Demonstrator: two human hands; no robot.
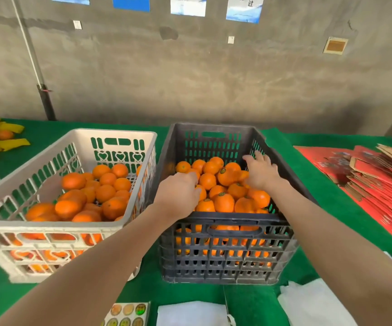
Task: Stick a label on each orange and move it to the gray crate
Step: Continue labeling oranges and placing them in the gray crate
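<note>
Both hands are inside the gray crate (228,219). The left hand (178,192) curls down onto the oranges (223,203) under its fingers, and I can't tell whether it grips one. The right hand (260,172) is spread and holds nothing. This looks like the drop-off step. The next move would be to take an unlabelled orange from the white crate (49,225), left of that hand.

Matt slotted plastic gray crate (225,250); white plastic crate (49,231) at nine o'clock; fuzzy green cloth covers table (331,208); oranges (223,201) glossy.
</note>
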